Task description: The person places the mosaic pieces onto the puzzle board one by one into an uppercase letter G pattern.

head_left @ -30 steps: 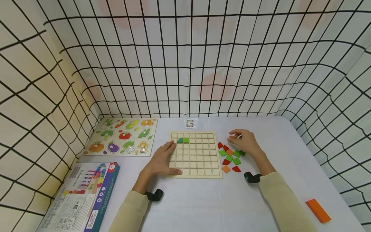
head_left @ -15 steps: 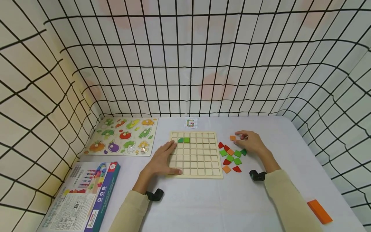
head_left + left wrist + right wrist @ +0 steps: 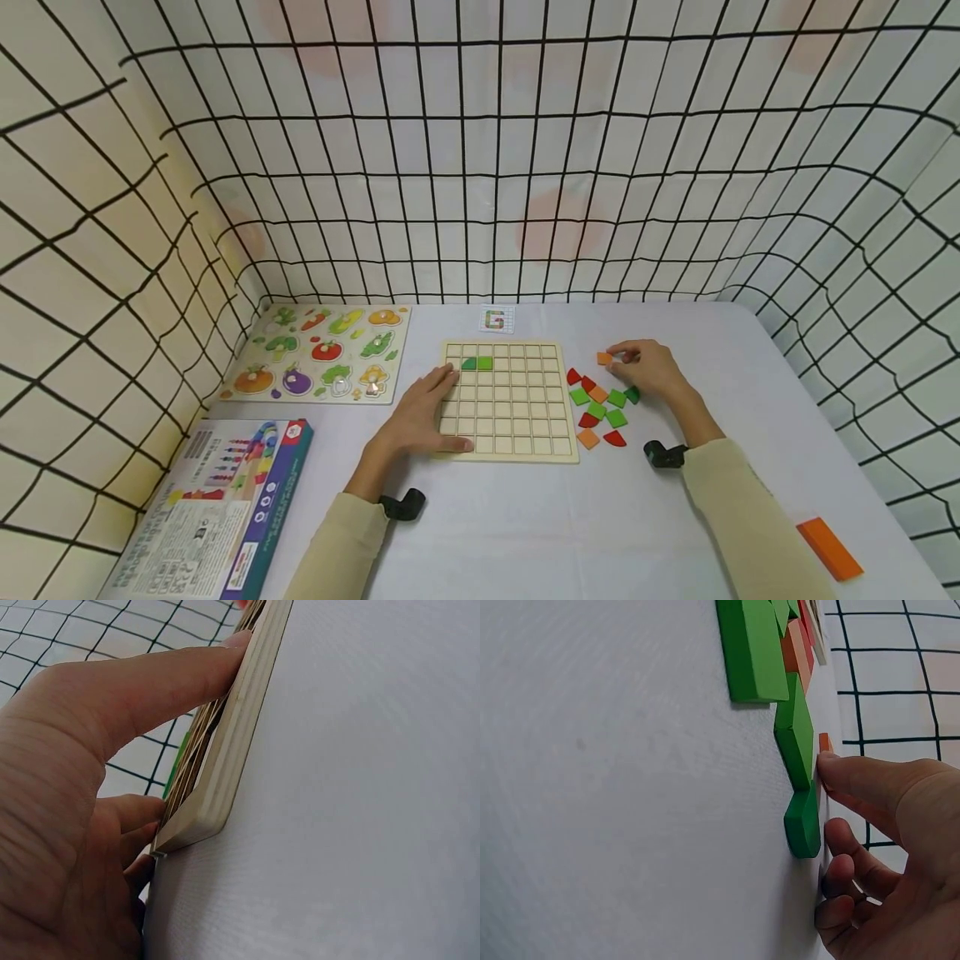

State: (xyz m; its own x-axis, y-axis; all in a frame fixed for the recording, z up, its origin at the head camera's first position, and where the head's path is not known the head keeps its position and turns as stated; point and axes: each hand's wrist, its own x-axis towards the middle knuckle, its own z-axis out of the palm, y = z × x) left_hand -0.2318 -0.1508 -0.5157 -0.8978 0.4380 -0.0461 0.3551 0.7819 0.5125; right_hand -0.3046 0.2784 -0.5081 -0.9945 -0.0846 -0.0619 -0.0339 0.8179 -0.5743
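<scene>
A pale square grid board [image 3: 525,408] lies flat in the middle of the head view. A dark green quarter-round tile [image 3: 469,364] and a light green square tile [image 3: 485,363] sit side by side in its upper left cells. Along the board's left side rests my left hand [image 3: 420,417], fingers extended and thumb on the near edge, seen too in the left wrist view. My right hand [image 3: 651,367] pinches the edge of an orange square tile [image 3: 603,358] between thumb and forefinger. Below it lie loose tiles [image 3: 596,409] in red, green and orange.
A small pattern card [image 3: 497,319] lies behind the board. At the left are a vegetable puzzle board [image 3: 360,354] and a printed box [image 3: 217,500]. An orange block [image 3: 829,548] lies at the right front. Black-lined grid walls surround the table.
My right hand has drawn slightly right, and the orange square tile, hidden behind the fingers earlier, now shows at the fingertips. My left hand stays on the board.
</scene>
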